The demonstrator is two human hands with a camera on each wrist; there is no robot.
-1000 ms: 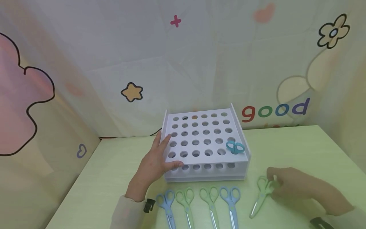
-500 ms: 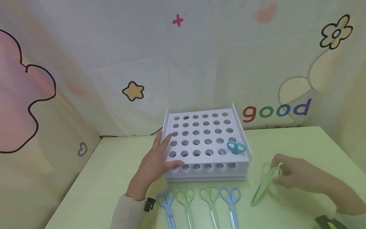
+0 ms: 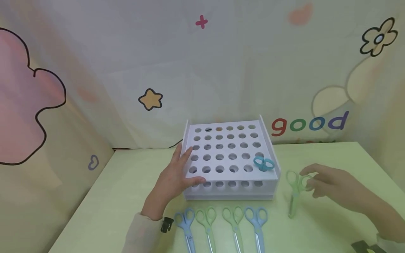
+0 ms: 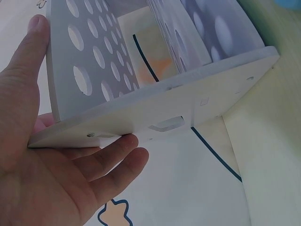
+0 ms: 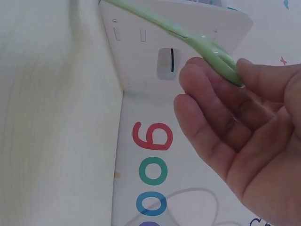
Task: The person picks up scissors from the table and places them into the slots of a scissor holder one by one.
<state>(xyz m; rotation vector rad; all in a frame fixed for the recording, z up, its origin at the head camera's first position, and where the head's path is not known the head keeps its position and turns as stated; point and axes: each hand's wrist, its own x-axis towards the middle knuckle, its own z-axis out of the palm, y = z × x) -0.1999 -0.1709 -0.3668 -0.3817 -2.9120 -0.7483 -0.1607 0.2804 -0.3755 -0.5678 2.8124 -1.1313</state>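
Observation:
My left hand (image 3: 172,182) grips the left side of a white rack (image 3: 227,177) with rows of round holes. In the left wrist view, its fingers (image 4: 110,157) lie along the outer side wall while the thumb is on the panel with holes. Right of the rack, my right hand (image 3: 336,188) holds green scissors (image 3: 295,196) above the table, blades pointing down. Thumb and fingers pinch one handle loop, as the right wrist view shows at the green handle (image 5: 207,49). Teal scissors (image 3: 263,166) stand in a front right hole, only their handles showing above the top.
In front of the rack lie blue scissors (image 3: 186,225), green scissors (image 3: 207,226), more green scissors (image 3: 235,225) and further blue scissors (image 3: 257,226), handles toward the rack. A printed cloth (image 3: 221,77) hangs behind the pale green table (image 3: 126,189).
My right hand has lifted the green scissors off the table and moved them up and away from me, turning them more upright. My left hand stays on the rack.

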